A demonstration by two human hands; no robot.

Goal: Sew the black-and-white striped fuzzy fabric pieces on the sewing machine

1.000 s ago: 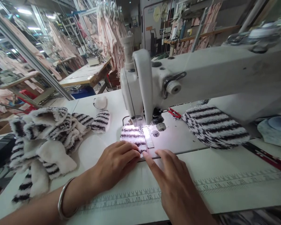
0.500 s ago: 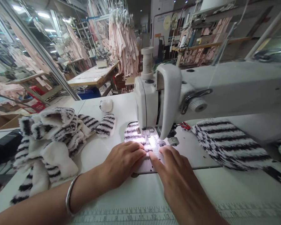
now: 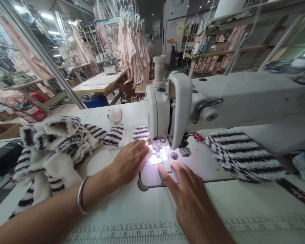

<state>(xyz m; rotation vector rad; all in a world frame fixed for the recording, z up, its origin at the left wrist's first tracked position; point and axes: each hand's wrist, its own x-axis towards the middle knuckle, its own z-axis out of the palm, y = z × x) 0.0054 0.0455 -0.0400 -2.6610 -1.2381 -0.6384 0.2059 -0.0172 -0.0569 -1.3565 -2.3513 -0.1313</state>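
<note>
A white sewing machine [image 3: 157, 112] stands before me, its lamp lighting the needle plate. Behind and left of the needle lies a small rounded piece of black-and-white striped plush fabric [image 3: 140, 132]. My left hand [image 3: 130, 159] is at its near edge, fingers closed together on it; the fingertips are partly hidden by the hand. My right hand [image 3: 186, 189] rests on the machine bed, right of the needle, thumb and fingers apart and holding nothing. Bare metal of the needle plate [image 3: 165, 159] shows between the hands.
At left lies a heap of striped plush pieces [image 3: 58, 135], with a small white-backed piece [image 3: 114, 115] behind. A stack of striped cut pieces [image 3: 246, 152] sits at right, near red-handled snips [image 3: 198, 136]. A printed ruler [image 3: 142, 234] runs along the front edge.
The striped piece has moved from under the needle to behind and left of it, with my left hand moving left and back. The needle plate is now uncovered. My right hand has barely moved.
</note>
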